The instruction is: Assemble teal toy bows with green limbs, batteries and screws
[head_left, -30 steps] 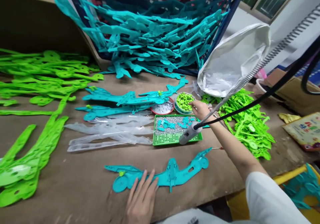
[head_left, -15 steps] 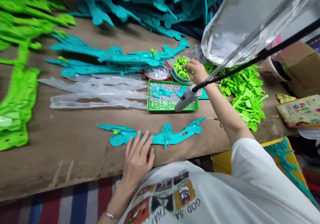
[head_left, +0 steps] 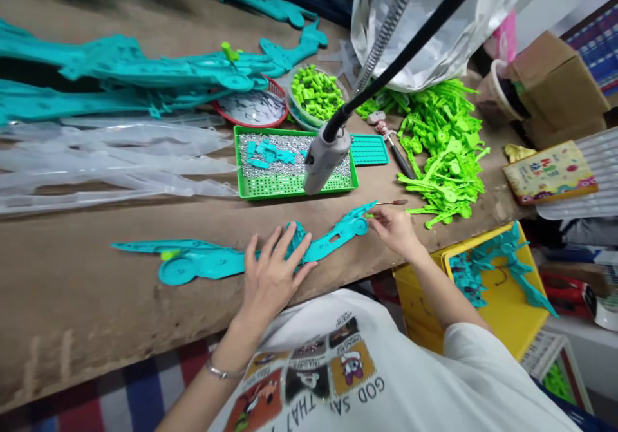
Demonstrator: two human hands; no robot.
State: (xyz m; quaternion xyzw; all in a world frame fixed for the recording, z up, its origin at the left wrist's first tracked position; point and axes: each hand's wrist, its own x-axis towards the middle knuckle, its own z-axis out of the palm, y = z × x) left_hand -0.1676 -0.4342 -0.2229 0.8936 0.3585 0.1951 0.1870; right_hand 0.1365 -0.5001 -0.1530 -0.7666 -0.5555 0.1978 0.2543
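Observation:
A long teal plastic part (head_left: 207, 261) with round discs lies along the front of the table. Across its middle rests my left hand (head_left: 270, 264), fingers spread and flat on it. My right hand (head_left: 393, 229) is at the part's right end, its fingers pinched on a small green plastic piece (head_left: 369, 216) that mostly hides behind them. Another green piece (head_left: 168, 255) sits on the part's left end. Just beyond my right hand lies a thin screwdriver (head_left: 398, 202).
Behind are a green tray (head_left: 290, 188) of screws and teal bits, a bowl of green pieces (head_left: 316, 94) and a red basket (head_left: 277, 120). A lamp-like arm (head_left: 328, 155) hangs over the tray. Green parts (head_left: 449, 142) are heaped right, near a yellow bin (head_left: 506, 309).
My right hand has come from the bowl of green pieces down to the teal part's right end. My left hand now lies over the part's middle. The view has shifted to the right.

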